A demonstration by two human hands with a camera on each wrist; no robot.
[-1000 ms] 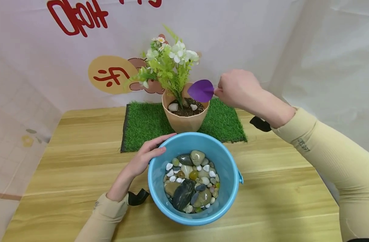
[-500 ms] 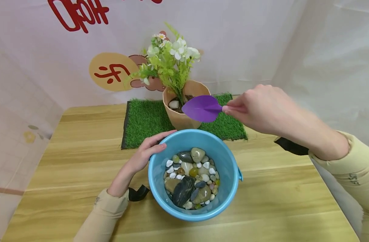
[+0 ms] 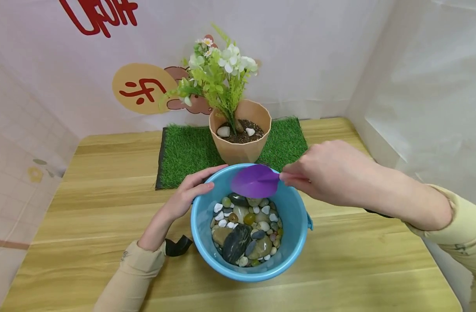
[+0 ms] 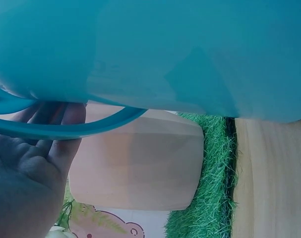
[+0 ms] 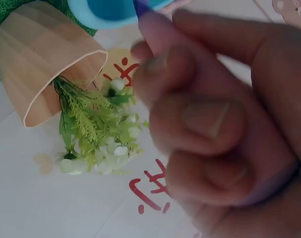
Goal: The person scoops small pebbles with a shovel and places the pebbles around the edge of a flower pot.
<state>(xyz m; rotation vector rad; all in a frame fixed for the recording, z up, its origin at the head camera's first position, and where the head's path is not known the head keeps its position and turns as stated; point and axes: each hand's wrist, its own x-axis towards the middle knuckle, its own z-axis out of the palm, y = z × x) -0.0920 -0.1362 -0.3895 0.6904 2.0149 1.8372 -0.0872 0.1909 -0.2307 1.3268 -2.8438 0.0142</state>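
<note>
My right hand grips the pink handle of a trowel, its fingers wrapped around it in the right wrist view. The purple blade points left and overlaps the far inner side of a light blue bucket. Several pebbles of mixed sizes and colours cover the bucket's bottom. At the bucket's left side, my left hand holds the rim, thumb over the edge and the other fingers along the outside. The left wrist view shows these fingers behind the bucket's handle.
Behind the bucket, a peach flowerpot with dark soil, a few stones and white flowers stands on a green turf mat. A wooden table lies under everything. A printed backdrop rises behind it.
My right hand has brought the trowel from beside the flowerpot down and nearer, over the far part of the bucket. The left hand stays on the rim.
</note>
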